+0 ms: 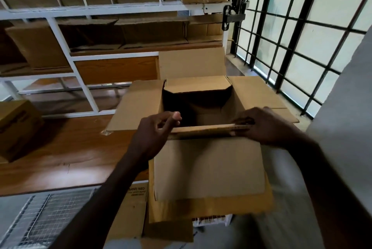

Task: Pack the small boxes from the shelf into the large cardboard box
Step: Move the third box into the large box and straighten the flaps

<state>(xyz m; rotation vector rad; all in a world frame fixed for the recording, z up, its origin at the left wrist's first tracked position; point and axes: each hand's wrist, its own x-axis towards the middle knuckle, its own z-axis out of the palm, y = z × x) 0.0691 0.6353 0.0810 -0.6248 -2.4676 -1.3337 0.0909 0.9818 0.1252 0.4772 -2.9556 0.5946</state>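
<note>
Both hands are on the near flap (209,166) of the large cardboard box (259,95), working along its fold line. Left hand (155,136): fingers loosely spread, thumb up over the box mouth, fingertips resting at the crease, not clamped on anything. Right hand (263,126): fingers closed down over the crease, pinching the flap edge (239,127) at that end.

Step in hand, as I read it: fold the near flap outward and down so the opening stays clear. Do it well: press along the whole crease with both hands evenly, push the flap fully past the edge so it doesn't spring back, keep the box squared on the table (66,148).

Contents: box interior directly beyond the hands looks empty, only bare floor visible; far corner is dark, can't confirm. Side flaps are out flat, far flap stands up.

Small boxes: brown cartons on the shelf (60,37) beyond and left of the left hand, one printed carton (18,128) on the table well left of it. None packed yet.
</note>
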